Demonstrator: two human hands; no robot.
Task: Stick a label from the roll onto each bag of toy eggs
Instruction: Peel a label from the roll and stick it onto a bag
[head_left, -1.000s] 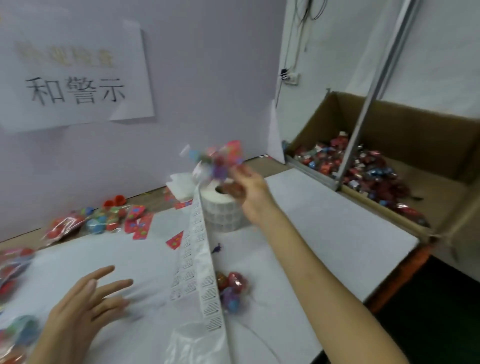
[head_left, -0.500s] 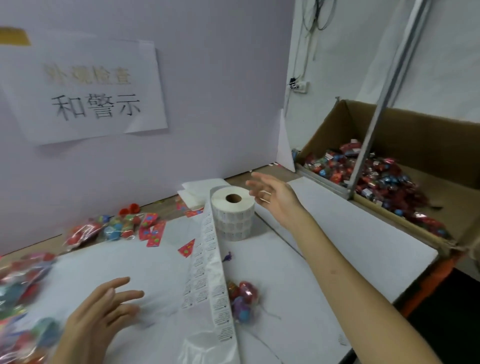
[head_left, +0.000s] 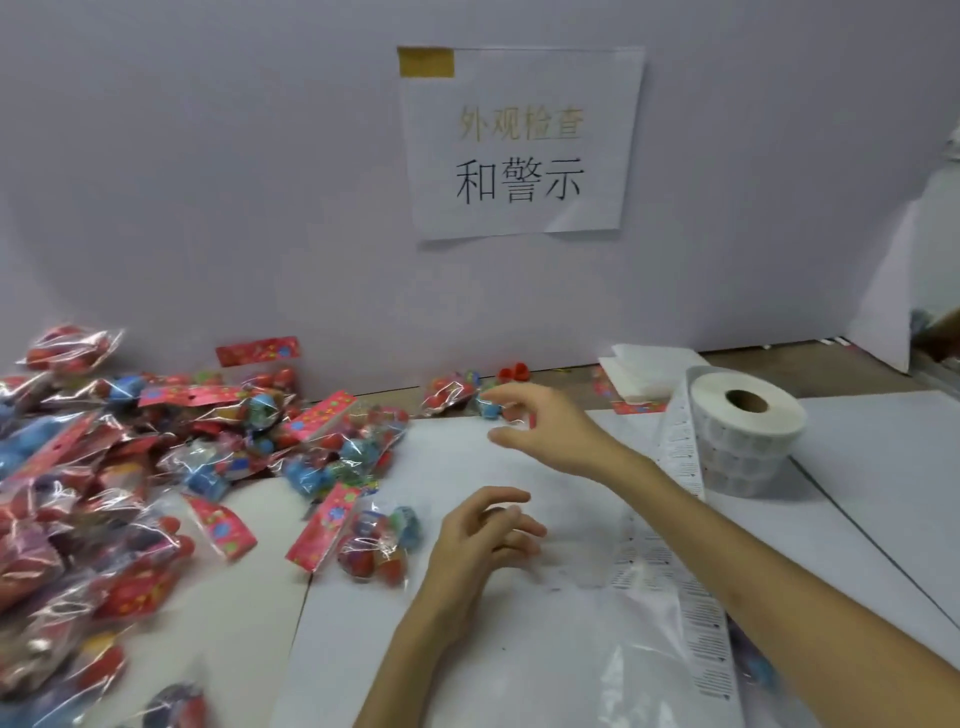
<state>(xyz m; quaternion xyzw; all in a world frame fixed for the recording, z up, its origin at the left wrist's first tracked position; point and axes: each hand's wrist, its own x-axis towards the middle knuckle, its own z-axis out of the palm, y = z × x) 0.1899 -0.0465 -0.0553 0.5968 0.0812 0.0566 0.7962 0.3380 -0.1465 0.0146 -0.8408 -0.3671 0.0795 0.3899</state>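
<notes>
The left hand is low over the white table cover, with its fingers loosely bent and nothing in them. The right hand reaches out a bit farther back, up in the air, fingers soft and bent, and it holds nothing too. The two hands are apart, the right one behind the left. Far to the left lies a big messy pile of bags, each see-through with a red paper top, and inside are little red and blue toy eggs. One single bag lies just beside the left hand, with red, blue and green eggs in it. Another small bag lies by the wall, partly hidden behind the right hand's fingers. On the wall hangs a paper sign with black writing. To the right stands the label roll, well apart from both hands. A long strip of labels comes off it, runs behind the right arm and comes out toward the near edge.
</notes>
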